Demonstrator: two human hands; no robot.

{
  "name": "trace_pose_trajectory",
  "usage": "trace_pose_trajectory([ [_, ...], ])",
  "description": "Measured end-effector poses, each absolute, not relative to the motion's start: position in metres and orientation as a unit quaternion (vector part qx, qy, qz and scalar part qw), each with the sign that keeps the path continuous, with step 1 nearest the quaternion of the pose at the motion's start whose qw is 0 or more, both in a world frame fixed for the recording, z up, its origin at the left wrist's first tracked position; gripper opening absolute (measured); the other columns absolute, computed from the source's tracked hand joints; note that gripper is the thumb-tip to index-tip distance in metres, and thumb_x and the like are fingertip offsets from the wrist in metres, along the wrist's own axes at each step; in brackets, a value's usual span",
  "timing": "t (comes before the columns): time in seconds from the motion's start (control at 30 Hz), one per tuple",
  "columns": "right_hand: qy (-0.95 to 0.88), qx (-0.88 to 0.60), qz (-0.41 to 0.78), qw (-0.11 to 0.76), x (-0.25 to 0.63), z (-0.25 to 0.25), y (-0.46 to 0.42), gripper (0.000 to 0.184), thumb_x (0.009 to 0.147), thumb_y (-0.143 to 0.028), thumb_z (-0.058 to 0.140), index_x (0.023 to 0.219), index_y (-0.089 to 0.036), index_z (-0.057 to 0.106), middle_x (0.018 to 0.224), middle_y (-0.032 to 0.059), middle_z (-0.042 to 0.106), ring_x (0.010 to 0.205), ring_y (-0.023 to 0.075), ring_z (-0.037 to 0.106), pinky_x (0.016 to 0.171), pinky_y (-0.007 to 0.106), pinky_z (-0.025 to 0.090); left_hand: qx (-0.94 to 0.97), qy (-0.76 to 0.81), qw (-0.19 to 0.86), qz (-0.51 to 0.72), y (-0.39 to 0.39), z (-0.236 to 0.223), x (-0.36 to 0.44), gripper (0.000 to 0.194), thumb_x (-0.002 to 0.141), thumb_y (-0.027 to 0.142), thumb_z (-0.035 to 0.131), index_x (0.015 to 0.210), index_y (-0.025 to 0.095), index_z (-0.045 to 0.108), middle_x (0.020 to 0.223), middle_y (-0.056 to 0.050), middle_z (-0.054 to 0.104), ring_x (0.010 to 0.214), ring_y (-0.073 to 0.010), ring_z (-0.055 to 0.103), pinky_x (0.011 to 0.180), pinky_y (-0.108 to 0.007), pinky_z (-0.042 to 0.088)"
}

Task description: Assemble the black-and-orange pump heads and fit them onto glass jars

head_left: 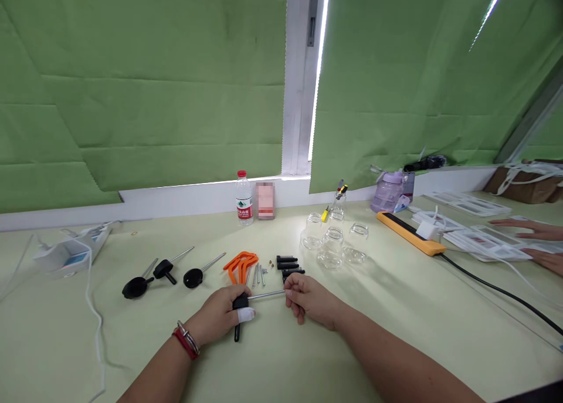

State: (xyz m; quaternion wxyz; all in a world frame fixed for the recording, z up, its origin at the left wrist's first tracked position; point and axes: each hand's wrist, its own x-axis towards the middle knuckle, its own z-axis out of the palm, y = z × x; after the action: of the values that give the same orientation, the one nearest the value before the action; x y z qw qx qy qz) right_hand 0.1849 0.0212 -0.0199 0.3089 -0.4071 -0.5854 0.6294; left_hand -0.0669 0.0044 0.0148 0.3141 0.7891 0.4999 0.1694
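My left hand (226, 312) is closed around a black plastic cap (240, 302) with a short black arm pointing toward me. A thin metal rod (266, 295) sticks out of the cap to the right. At the rod's far end my right hand (310, 300) pinches with thumb and forefinger; whether a small piece is also between them is hidden. Just beyond the hands lie orange plastic frames (241, 265), several screws (259, 275) and black pieces with springs (288, 264). Further left are three similar black caps with rods (193, 277).
Several clear glass jars (331, 251) stand right of centre, one behind holding yellow-handled tools (325, 213). At the back are a water bottle (244, 199) and a purple jug (387, 192). Power strips (409, 233) with cables flank both sides. Another person's hands (536, 230) show at far right.
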Motion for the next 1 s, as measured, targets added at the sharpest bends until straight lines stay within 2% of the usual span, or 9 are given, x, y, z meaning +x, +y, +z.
trace_pose_trajectory([
  [0.17, -0.582, -0.413, 0.629, 0.309, 0.1843, -0.02, 0.0217, 0.018, 0.082, -0.036, 0.052, 0.083, -0.019, 0.046, 0.069, -0.002, 0.056, 0.048, 0.008, 0.049, 0.04, 0.022, 0.044, 0.79, 0.497, 0.314, 0.172, 0.0038, 0.0145, -0.0669, 0.027, 0.077, 0.041, 0.057, 0.095, 0.02, 0.06, 0.086, 0.0, 0.06, 0.078, -0.0175, 0.053, 0.069, -0.026, 0.041],
  [0.47, -0.6, -0.42, 0.616, 0.29, 0.1865, -0.0234, 0.024, 0.029, 0.087, -0.044, 0.045, 0.074, -0.018, 0.048, 0.054, -0.0037, 0.051, 0.042, 0.0082, 0.048, 0.042, 0.021, 0.043, 0.792, 0.497, 0.31, 0.169, 0.0044, 0.0137, -0.0671, 0.027, 0.077, 0.041, 0.057, 0.095, 0.02, 0.06, 0.087, -0.001, 0.061, 0.078, -0.018, 0.053, 0.069, -0.026, 0.041],
  [0.63, -0.596, -0.427, 0.616, 0.289, 0.1859, -0.0231, 0.0248, 0.029, 0.087, -0.044, 0.044, 0.074, -0.018, 0.047, 0.056, -0.0031, 0.052, 0.041, 0.0079, 0.048, 0.042, 0.022, 0.043, 0.793, 0.497, 0.307, 0.173, 0.0054, 0.0121, -0.0676, 0.026, 0.077, 0.041, 0.057, 0.094, 0.021, 0.06, 0.087, 0.0, 0.06, 0.079, -0.0175, 0.053, 0.07, -0.026, 0.041],
  [0.83, -0.592, -0.408, 0.623, 0.309, 0.1863, -0.0188, 0.0219, 0.02, 0.08, -0.035, 0.055, 0.09, -0.019, 0.049, 0.07, -0.0021, 0.055, 0.049, 0.0083, 0.049, 0.042, 0.022, 0.046, 0.794, 0.496, 0.308, 0.17, 0.0057, 0.0138, -0.0666, 0.025, 0.078, 0.04, 0.057, 0.094, 0.021, 0.06, 0.086, 0.0, 0.06, 0.078, -0.0173, 0.053, 0.069, -0.026, 0.041],
  [1.0, -0.592, -0.407, 0.625, 0.307, 0.1854, -0.019, 0.0221, 0.019, 0.08, -0.035, 0.055, 0.088, -0.019, 0.048, 0.069, -0.0022, 0.055, 0.048, 0.0076, 0.048, 0.042, 0.021, 0.045, 0.795, 0.496, 0.303, 0.171, 0.0052, 0.0142, -0.0667, 0.025, 0.077, 0.04, 0.057, 0.093, 0.021, 0.06, 0.085, 0.0, 0.059, 0.077, -0.017, 0.053, 0.069, -0.026, 0.041],
])
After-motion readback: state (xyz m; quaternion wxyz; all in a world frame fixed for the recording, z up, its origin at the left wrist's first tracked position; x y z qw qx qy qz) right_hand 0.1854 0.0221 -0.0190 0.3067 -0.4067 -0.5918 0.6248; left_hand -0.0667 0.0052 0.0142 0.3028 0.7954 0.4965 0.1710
